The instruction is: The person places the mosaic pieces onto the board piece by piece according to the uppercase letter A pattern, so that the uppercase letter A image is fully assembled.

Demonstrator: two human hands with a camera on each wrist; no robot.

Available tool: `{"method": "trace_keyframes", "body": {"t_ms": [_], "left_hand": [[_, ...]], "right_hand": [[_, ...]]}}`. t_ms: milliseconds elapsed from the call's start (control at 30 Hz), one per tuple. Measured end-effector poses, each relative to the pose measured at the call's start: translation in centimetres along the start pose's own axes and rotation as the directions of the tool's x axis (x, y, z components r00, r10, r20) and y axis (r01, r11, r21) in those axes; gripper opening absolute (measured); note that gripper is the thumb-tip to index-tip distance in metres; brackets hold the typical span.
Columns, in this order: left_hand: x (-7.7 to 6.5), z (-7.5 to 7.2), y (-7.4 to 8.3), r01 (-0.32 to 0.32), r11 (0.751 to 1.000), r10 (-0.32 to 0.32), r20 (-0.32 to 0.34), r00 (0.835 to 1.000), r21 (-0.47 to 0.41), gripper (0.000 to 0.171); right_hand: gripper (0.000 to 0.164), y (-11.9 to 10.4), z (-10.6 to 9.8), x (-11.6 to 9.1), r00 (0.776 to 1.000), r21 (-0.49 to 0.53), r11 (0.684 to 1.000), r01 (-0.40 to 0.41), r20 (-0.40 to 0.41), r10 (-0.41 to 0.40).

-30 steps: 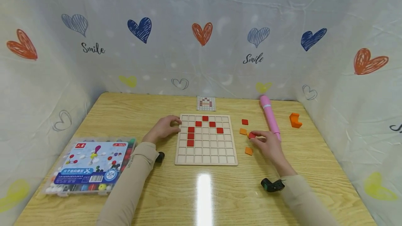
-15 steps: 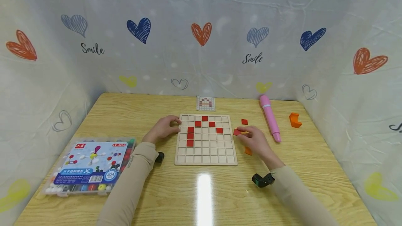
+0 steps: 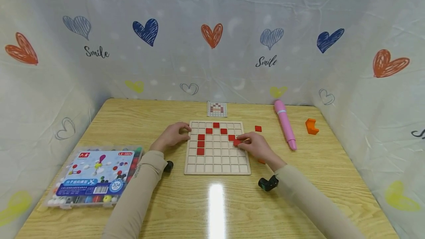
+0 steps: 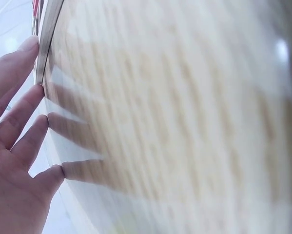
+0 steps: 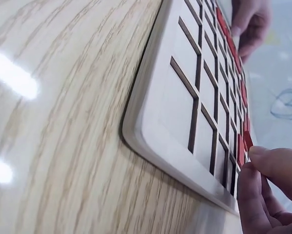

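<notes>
A square wooden grid board (image 3: 217, 160) lies mid-table, with several red tiles (image 3: 200, 144) set in its cells in an arch-like pattern. My right hand (image 3: 257, 146) pinches a red tile (image 3: 237, 142) between thumb and fingertips over the board's right side, just below the red tile at that arm of the arch. At the left edge, my left hand (image 3: 173, 134) rests its fingertips against the rim. In the left wrist view the fingers (image 4: 25, 114) of that hand are spread, tips on the table and against the board's side.
A loose red tile (image 3: 258, 128) lies right of the board; an orange tile (image 3: 261, 161) is partly hidden under my right hand. Behind the board lies a pattern card (image 3: 217, 109). A pink pen-shaped stick (image 3: 286, 125), an orange bracket-shaped piece (image 3: 311, 126) and a molecular model box (image 3: 94, 176) flank it.
My right hand has carried the red tile leftward from among the loose tiles to over the board's right side. My left hand has stayed at the board's left edge.
</notes>
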State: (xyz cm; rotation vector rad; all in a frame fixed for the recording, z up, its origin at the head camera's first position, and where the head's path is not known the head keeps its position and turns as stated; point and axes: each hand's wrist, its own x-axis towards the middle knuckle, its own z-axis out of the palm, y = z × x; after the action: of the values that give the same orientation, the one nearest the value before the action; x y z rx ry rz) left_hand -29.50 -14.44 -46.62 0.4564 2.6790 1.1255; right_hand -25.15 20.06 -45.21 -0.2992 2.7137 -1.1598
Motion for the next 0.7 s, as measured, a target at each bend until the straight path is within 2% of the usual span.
{"method": "trace_keyframes", "body": {"t_ms": [300,700], "left_hand": [[-0.1,-0.1,0.1,0.002,1.000,-0.002,0.006,1.000,0.004,0.026],[0.1,0.0,-0.3,0.001,1.000,-0.001,0.000,1.000,-0.010,0.025]], "right_hand": [[0.024,-0.2,1.5,0.9,0.998,-0.100,0.993,0.056,0.016,-0.054],[0.020,-0.5,1.7,1.0,0.994,-0.158,0.981,0.113,0.021,-0.111]]}}
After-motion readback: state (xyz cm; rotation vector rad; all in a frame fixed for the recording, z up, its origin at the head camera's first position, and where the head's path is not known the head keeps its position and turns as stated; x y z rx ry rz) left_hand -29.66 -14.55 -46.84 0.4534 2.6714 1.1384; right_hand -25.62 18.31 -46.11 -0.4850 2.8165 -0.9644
